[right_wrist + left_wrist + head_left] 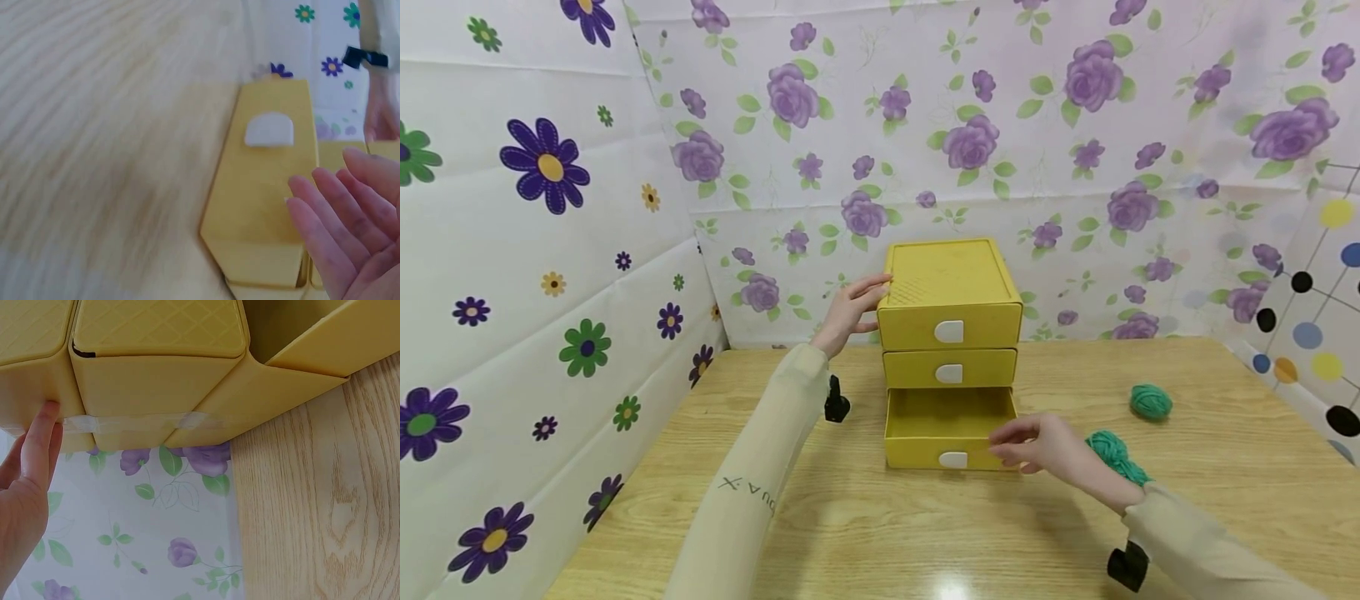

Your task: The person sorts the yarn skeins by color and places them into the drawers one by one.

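A yellow three-drawer box point(950, 326) stands on the table, its bottom drawer point(917, 451) pulled out and bare inside. The two upper drawers are in. White tabs mark the drawer fronts, such as the bottom tab point(270, 130). My left hand point(848, 315) rests against the box's upper left side, and in the left wrist view its fingertips touch the yellow wall. Beside the right end of the bottom drawer's front is my right hand point(1047, 451), fingers loosely extended and holding nothing. Whether its fingertips touch the drawer, I cannot tell.
Two bundles of green yarn lie to the right: a round one point(1151, 402) farther back and a longer one point(1112, 454) partly behind the right wrist. Flowered cloth point(925, 125) hangs behind the wooden table point(865, 533) and along its left side.
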{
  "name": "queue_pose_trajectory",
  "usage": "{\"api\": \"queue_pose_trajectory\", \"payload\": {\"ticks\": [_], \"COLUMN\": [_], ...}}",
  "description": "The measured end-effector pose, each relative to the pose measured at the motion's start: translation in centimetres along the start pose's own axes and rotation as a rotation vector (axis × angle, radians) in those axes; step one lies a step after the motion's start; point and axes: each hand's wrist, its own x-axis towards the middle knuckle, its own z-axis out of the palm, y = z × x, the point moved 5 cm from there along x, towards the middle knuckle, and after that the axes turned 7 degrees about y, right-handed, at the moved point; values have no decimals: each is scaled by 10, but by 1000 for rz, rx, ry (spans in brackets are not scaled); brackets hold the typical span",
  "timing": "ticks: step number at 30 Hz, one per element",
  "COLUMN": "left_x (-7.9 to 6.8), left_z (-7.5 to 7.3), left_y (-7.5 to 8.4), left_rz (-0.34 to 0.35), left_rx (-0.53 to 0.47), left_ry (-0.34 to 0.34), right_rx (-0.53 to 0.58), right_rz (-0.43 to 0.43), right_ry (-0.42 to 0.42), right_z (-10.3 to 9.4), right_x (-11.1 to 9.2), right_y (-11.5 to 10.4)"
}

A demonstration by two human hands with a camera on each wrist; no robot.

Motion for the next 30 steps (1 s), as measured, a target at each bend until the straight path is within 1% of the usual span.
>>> {"api": "queue_pose_trajectory", "payload": {"ticks": [3, 8, 11, 13, 17, 21, 26, 30], "left_x": [0, 0, -1, -1, -1, 0, 0, 0], "left_z": [0, 0, 1, 1, 1, 1, 1, 1], "left_y": [0, 1, 1, 0, 1, 1, 0, 0], "left_rz": [0, -2, -6, -8, -10, -7, -9, -12], "left_rx": [0, 11, 14, 11, 6, 6, 6, 4], "left_ry": [3, 4, 5, 7, 11, 10, 12, 14], "right_rx": [-25, -48, -47, -51, -107, -161, -168, -198], "right_rz": [5, -11, -31, -68, -106, -115, -110, -109], "right_ry": [-2, -17, -33, -44, -27, 2, 8, 13], "right_z": [-12, -31, -41, -48, -63, -77, -94, -108], "right_x": [-1, -3, -4, -5, -8, -11, -14, -15], "right_y": [2, 7, 8, 8, 9, 13, 25, 33]}}
